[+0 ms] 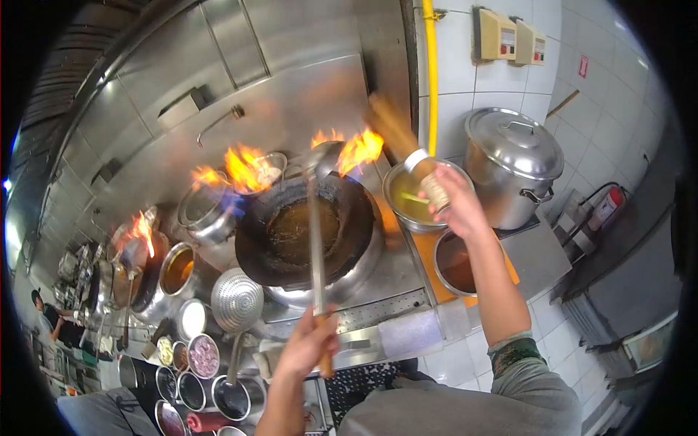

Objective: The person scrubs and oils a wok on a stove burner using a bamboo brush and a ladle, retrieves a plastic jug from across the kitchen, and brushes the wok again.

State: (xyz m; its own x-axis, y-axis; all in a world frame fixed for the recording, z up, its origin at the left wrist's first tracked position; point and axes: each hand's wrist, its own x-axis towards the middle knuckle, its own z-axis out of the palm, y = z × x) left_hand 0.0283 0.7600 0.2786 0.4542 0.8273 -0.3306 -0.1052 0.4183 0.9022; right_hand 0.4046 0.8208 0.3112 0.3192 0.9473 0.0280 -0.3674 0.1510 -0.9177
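My left hand is wrapped round the wooden end of a long-handled ladle. The ladle's bowl is raised over the far rim of a dark wok, which has some brownish liquid at its bottom. In my right hand is a bamboo wok brush with a white band; its far end is smeared by motion. The brush is tilted up and left, above a metal basin of yellowish liquid. Flames rise behind the wok, some close to the ladle's bowl.
A lidded stockpot and a pot of reddish-brown liquid stand right. A perforated skimmer and several ingredient bowls, one with pinkish pieces, lie left. Another burner flames at far left. Another person stands beyond.
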